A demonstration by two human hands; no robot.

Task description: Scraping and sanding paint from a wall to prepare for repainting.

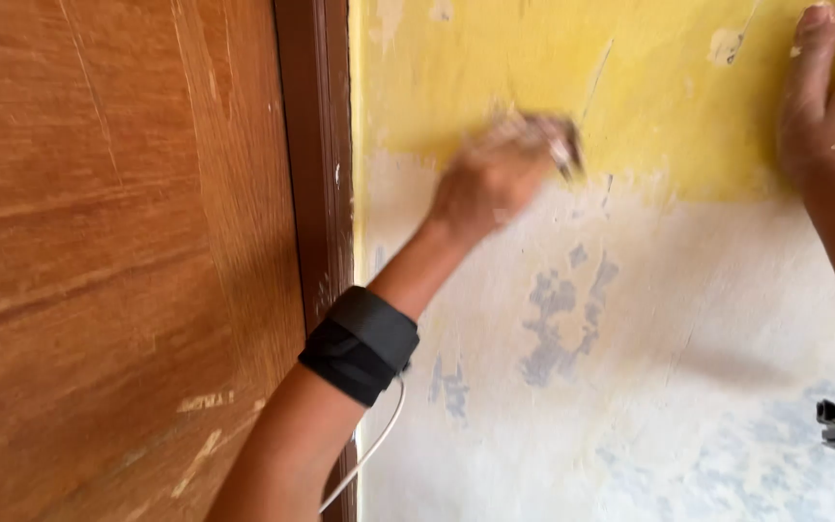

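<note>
My left hand point(495, 179) reaches up to the wall point(649, 387) and is closed on a small scraping tool point(564, 153) pressed against the edge where yellow paint meets bare pale plaster. The hand and tool are blurred by motion. A black band point(361, 343) wraps that wrist, with a thin white cable hanging from it. My right hand point(828, 106) rests flat on the yellow paint at the upper right, fingers pointing up, holding nothing. A black band also sits on the right wrist at the frame's right edge.
A brown wooden door point(118, 261) fills the left side, with a dark brown frame point(321, 164) between it and the wall. The lower wall is stripped to whitish plaster with grey patches point(558, 324). Yellow paint point(533, 68) remains above.
</note>
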